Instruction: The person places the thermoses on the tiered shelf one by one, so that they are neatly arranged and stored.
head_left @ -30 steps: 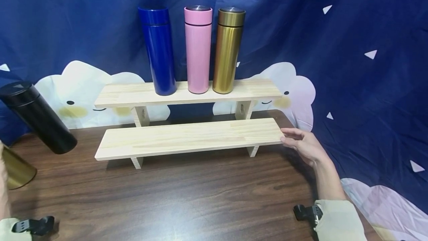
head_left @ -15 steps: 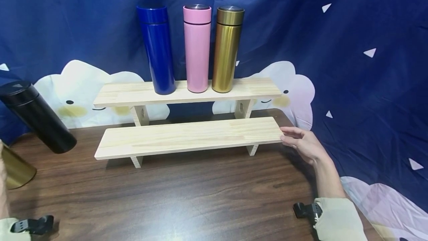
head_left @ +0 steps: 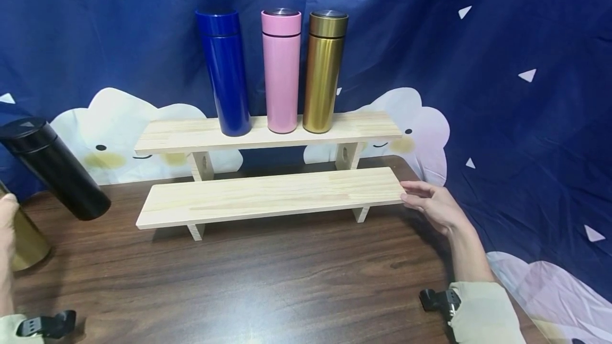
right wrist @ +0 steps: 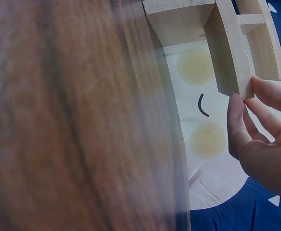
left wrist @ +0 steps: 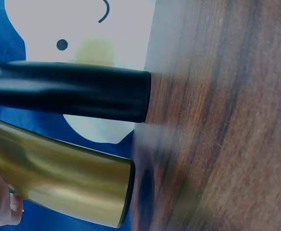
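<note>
At the left edge of the head view, my left hand grips a gold thermos bottle, its upper part out of frame. Fingers and thumb wrap round its body in the left wrist view, and its dark base is right at the tabletop. Just behind it stands a black thermos bottle. My right hand pinches the right end of the lower board of a two-tier wooden rack between thumb and fingers. On the upper board stand a blue thermos, a pink thermos and a second gold thermos.
The rack stands on a brown wood-grain table, near its back edge. A dark blue cloth with white triangles and clouds hangs behind and along the right side. The lower board carries nothing.
My left hand has come slightly further into view on the gold thermos, whose base has shifted a little left. The right hand and the rack look unmoved.
</note>
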The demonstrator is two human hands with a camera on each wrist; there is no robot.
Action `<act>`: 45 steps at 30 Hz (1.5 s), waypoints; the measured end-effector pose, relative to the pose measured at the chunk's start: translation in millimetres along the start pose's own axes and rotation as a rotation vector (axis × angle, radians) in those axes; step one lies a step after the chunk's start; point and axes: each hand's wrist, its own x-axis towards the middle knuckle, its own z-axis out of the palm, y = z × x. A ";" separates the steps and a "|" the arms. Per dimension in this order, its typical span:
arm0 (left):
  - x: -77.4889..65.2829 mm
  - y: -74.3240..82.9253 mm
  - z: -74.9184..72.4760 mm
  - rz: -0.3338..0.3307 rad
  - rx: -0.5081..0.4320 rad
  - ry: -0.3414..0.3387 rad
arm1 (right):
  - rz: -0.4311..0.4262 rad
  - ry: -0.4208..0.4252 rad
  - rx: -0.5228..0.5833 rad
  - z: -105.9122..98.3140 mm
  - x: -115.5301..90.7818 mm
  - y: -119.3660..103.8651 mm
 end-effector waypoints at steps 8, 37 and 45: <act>-9.5 11.4 4.3 -0.176 0.170 0.046 | -0.007 0.004 0.001 0.3 -0.8 -0.5; -49.6 101.0 31.1 0.583 -0.069 0.002 | -0.007 0.004 0.000 -0.5 1.1 -0.4; -56.9 114.3 43.7 0.660 -0.121 -0.018 | -0.004 -0.004 -0.005 -1.6 1.8 1.5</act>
